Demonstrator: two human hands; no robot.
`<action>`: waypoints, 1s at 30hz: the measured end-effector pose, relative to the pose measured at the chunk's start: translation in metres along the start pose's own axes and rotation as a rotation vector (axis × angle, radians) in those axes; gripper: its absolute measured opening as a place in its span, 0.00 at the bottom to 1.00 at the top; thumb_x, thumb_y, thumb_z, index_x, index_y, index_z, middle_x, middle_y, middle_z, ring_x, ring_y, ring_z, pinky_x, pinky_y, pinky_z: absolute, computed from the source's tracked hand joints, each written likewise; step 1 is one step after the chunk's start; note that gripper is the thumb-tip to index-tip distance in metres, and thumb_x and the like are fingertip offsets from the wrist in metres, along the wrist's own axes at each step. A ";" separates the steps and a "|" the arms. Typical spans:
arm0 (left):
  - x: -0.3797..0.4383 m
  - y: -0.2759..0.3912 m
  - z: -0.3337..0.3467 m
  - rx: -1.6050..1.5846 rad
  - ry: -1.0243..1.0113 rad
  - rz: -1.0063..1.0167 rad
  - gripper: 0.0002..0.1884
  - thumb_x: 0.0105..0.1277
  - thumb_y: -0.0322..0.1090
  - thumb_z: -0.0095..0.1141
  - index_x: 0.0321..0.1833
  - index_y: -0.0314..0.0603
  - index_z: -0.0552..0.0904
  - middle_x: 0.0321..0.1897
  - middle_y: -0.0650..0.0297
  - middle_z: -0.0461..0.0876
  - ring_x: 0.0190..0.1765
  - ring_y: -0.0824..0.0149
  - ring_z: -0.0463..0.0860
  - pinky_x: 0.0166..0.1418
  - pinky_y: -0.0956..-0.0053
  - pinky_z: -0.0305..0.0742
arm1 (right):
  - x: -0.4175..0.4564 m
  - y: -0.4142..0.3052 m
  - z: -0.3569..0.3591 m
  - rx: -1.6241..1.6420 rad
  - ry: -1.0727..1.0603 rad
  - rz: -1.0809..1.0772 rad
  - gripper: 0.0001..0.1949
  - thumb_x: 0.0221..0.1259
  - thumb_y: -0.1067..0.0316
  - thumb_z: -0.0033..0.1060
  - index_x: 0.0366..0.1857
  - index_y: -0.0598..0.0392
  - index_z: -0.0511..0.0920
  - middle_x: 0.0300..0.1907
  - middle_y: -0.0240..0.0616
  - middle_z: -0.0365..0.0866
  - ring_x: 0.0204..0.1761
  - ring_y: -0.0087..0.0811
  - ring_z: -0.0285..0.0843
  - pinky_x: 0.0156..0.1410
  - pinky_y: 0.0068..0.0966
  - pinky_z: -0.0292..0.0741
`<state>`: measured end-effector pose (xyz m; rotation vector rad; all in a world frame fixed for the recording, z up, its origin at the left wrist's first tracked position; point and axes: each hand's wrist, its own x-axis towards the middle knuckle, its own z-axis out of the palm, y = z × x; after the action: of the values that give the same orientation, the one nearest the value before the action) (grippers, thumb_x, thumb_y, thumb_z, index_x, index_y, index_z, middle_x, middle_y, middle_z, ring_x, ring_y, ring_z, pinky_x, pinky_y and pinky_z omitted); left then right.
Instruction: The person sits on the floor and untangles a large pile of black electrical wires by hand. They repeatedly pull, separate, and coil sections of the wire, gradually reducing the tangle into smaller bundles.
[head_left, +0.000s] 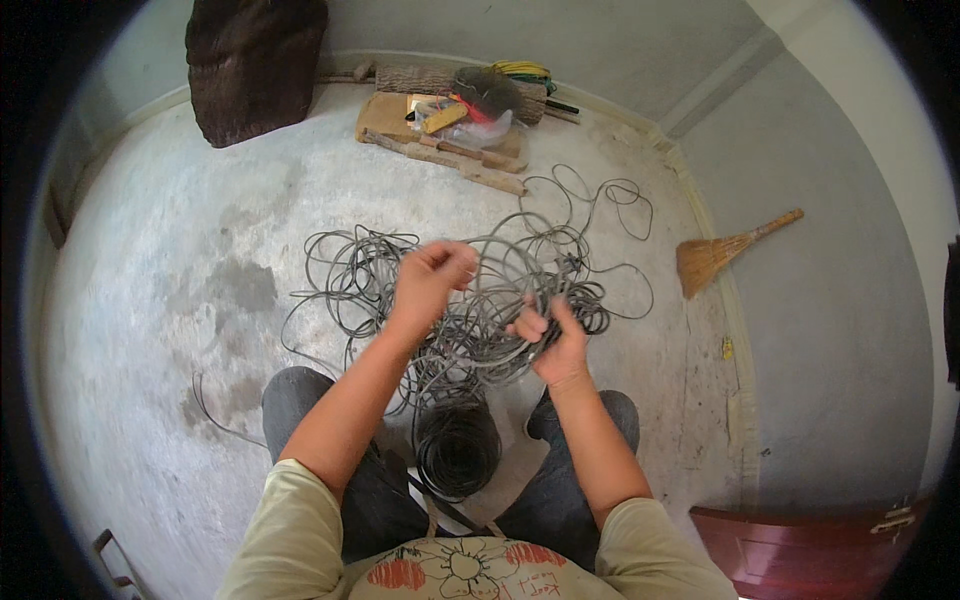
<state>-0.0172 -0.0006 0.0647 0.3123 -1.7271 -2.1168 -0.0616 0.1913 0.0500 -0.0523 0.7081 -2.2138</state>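
A large tangle of thin dark cable lies on the concrete floor in front of my knees. My right hand grips several loops of this cable at the tangle's right side, with the thumb raised along them. Above the middle of the heap is my left hand, slightly blurred, its fingers pinched together around a strand that arcs over towards my right hand. A neatly wound coil of black cable sits between my legs, close to my body. Loose loops spread to the upper right of the tangle.
By the far wall are a log, a wooden board, wooden sticks, a plastic bag and a yellow-green cord coil. A straw broom leans at the right wall. A dark slab stands upper left; a red wooden door is lower right.
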 end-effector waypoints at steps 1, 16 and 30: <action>0.004 0.004 -0.006 -0.130 0.083 -0.092 0.09 0.60 0.34 0.52 0.29 0.35 0.77 0.21 0.65 0.76 0.24 0.77 0.73 0.29 0.83 0.67 | -0.001 -0.007 0.004 0.043 -0.026 -0.029 0.16 0.54 0.58 0.53 0.40 0.59 0.70 0.20 0.27 0.62 0.24 0.25 0.61 0.49 0.31 0.67; -0.022 -0.069 0.008 0.885 -0.619 -0.060 0.31 0.45 0.55 0.61 0.45 0.37 0.75 0.40 0.50 0.77 0.47 0.51 0.75 0.50 0.64 0.69 | -0.022 -0.048 0.015 -0.100 0.095 -0.352 0.13 0.52 0.62 0.50 0.14 0.45 0.59 0.11 0.21 0.52 0.16 0.18 0.50 0.37 0.22 0.63; -0.016 -0.087 -0.025 0.893 -0.569 -0.025 0.30 0.43 0.59 0.62 0.30 0.32 0.81 0.27 0.54 0.81 0.38 0.57 0.80 0.46 0.69 0.71 | -0.019 -0.056 0.002 0.082 0.153 -0.443 0.12 0.52 0.65 0.50 0.15 0.48 0.61 0.13 0.22 0.55 0.17 0.21 0.54 0.42 0.24 0.64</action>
<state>-0.0065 -0.0019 -0.0264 -0.0606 -2.9474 -1.3741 -0.0859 0.2334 0.0838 0.0028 0.7418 -2.6923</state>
